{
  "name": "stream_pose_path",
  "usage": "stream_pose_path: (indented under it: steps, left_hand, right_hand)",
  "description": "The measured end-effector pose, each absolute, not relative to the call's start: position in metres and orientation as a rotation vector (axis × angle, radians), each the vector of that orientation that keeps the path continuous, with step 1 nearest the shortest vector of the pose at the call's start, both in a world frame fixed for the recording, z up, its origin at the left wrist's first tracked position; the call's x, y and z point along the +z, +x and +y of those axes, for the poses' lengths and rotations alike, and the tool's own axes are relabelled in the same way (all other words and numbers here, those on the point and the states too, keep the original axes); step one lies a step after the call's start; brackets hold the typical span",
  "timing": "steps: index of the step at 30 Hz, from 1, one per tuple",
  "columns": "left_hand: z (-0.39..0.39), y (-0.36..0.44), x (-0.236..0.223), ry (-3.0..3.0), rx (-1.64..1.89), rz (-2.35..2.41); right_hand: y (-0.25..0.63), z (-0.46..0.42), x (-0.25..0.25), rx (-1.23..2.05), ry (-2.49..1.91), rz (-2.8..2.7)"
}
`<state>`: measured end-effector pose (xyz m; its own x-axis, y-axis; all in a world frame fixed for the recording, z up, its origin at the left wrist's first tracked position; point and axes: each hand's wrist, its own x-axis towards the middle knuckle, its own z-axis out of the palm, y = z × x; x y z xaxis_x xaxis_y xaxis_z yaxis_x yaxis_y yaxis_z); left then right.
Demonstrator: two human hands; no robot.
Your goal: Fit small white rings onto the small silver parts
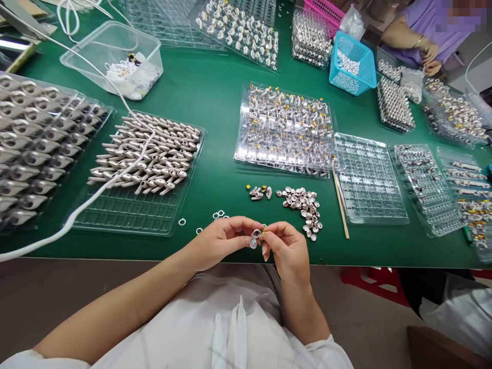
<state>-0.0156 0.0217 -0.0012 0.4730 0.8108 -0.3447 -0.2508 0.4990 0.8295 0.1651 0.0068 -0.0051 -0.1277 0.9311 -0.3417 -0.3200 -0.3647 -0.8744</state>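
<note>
At the table's front edge, my left hand (223, 240) pinches a small silver earbud part (253, 242) with a round opening. My right hand (287, 250) is closed at the same spot, its thumb and finger on a yellow tab (263, 234) at the part's right side. My fingertips hide much of the part. Just beyond my hands lie a few silver earbud pieces with yellow tabs (258, 193). A loose pile of round silver caps (303, 205) is to their right. Several white rings (182, 222) are scattered near my left hand.
A tray of silver stem shells (154, 154) stands left, crossed by a white cable (88, 205). Ahead is a filled clear tray (284, 128). A wooden stick (341, 205) lies beside another clear tray (371, 179). A blue basket (351, 66) and a co-worker's hands (430, 59) are farther right.
</note>
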Motion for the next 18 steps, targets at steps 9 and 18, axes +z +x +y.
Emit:
stream_pose_path:
  steps: [9, 18]
  left_hand:
    - [0.018, -0.0199, -0.001, 0.931, 0.711, 0.865]
    - [0.0153, -0.0141, 0.0001, 0.938, 0.865, 0.893]
  right_hand:
    - [0.1625, 0.0098, -0.0005, 1.759, -1.173, -0.681]
    - [0.1584, 0.0062, 0.0003, 1.72, -1.178, -0.785]
